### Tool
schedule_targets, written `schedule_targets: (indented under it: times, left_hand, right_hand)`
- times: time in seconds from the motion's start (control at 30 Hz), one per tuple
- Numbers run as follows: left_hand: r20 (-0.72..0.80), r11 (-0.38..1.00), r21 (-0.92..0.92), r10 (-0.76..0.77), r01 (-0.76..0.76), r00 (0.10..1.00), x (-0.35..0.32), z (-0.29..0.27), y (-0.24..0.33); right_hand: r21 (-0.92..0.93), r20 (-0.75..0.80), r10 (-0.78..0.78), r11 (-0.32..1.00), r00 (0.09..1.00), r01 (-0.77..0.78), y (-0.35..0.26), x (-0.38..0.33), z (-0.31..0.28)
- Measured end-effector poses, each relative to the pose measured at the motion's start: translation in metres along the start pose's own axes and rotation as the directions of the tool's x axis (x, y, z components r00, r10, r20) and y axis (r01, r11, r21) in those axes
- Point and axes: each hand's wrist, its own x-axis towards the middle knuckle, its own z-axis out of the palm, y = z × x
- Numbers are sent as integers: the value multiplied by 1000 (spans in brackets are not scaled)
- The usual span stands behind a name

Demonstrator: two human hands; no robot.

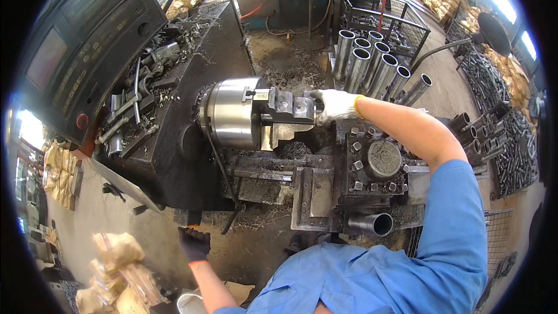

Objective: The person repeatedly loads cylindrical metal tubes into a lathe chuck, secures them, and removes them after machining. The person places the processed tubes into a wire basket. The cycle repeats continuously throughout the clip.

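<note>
A large steel lathe chuck (232,113) with stepped jaws (293,106) sits left of centre. My right hand (337,106), in a white glove, is at the open right end of the jaws. Its fingers curl in toward the chuck's centre, and what they grip is hidden. My left hand (195,245), in a black glove with an orange cuff, is low at the left, below the lathe's front. Its fingers are curled closed beside a small dark piece with an orange-yellow edge (194,227); whether it holds anything does not show.
A tool post (381,160) with several bolts stands right of the chuck, with a short steel tube (372,224) below. Several upright tubes (381,75) stand behind. Tools (136,90) and metal shavings litter the headstock top. A control panel (75,52) is at left; wrapped bundles (116,250) lie lower left.
</note>
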Motion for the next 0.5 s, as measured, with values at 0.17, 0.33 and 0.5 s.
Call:
schedule_targets:
  times: [0.17,0.33,0.5]
  left_hand:
    - [-68,823,488,367,-290,928,15,4,-7]
    - [47,189,946,725,-264,687,-43,51,8]
    - [798,-784,435,563,-442,-215,-113,221,86]
  right_hand:
    - [-48,-321,-52,998,946,38,-13,-82,-29]
    - [267,-672,199,964,713,-17,-21,-241,-14]
    - [579,-760,548,815,348,-20,8,-336,78]
